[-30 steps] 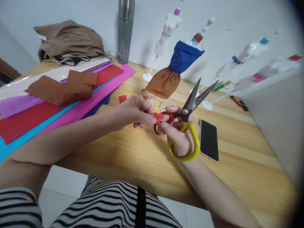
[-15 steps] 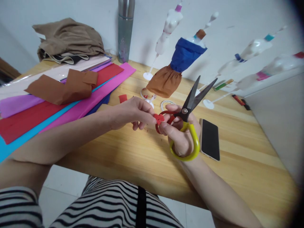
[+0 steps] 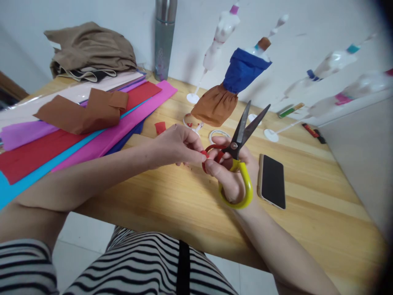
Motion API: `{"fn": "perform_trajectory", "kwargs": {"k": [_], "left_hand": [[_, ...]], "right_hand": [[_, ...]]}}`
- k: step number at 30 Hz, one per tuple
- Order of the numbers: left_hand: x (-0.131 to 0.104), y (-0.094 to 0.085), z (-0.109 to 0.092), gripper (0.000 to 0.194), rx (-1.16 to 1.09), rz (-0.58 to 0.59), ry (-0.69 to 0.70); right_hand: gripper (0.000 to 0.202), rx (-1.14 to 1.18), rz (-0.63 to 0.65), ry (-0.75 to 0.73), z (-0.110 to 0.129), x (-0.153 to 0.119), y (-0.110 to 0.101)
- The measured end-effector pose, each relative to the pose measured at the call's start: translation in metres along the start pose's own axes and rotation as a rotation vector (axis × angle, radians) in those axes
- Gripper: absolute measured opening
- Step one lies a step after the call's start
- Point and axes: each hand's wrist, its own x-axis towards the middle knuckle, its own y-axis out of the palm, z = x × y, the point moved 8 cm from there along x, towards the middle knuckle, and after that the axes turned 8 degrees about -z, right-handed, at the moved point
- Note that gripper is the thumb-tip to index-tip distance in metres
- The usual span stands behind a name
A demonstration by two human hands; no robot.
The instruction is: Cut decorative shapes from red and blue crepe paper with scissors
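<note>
Between the fingertips of my left hand point(image 3: 179, 145) a small piece of red paper point(image 3: 205, 154) is pinched, mostly covered by the fingers. My right hand point(image 3: 229, 178) carries scissors point(image 3: 234, 146) with one yellow and one red handle loop. Their blades stand apart and point up and away from me. The thumb and finger of the right hand also meet at the red piece. Beyond both hands stands a small mannequin point(image 3: 260, 52) dressed in a blue paper top point(image 3: 245, 71) and a gathered brown paper skirt point(image 3: 216, 105).
Coloured paper strips point(image 3: 144, 107) and a brown sheet point(image 3: 101, 112) lie at left, below a folded brown cloth point(image 3: 92, 47). A flask point(image 3: 164, 45) stands by the wall. Right of my hands lies a phone point(image 3: 272, 181). A red scrap point(image 3: 160, 127) and tape roll point(image 3: 218, 135) lie behind.
The red piece, spread out with a lobed outline before, is now mostly hidden between my fingertips. The scissors have tilted and shifted slightly left; the view has moved a little.
</note>
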Motion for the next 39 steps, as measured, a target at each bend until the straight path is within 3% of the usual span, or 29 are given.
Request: {"fn": "perform_trajectory", "kwargs": {"k": [10,19,29,32,39], "left_hand": [[0.007,0.009,0.013,0.018,-0.127,0.076,-0.067],[0.01,0.015,0.021,0.023,-0.186,0.1,-0.123],[0.012,-0.003,0.01,0.024,-0.316,0.016,-0.044],[0.011,-0.003,0.005,0.023,-0.263,0.032,-0.01],[0.005,0.002,0.004,0.021,-0.154,0.04,-0.018]], "right_hand": [[0.036,-0.031,0.023,0.006,-0.003,0.001,0.0],[0.035,-0.021,-0.046,-0.024,-0.002,0.003,-0.004],[0.024,0.082,-0.064,-0.147,-0.009,-0.001,-0.005],[0.03,0.023,-0.101,-0.174,-0.007,0.0,-0.008],[0.037,-0.004,-0.058,-0.133,0.0,-0.003,-0.005]]}}
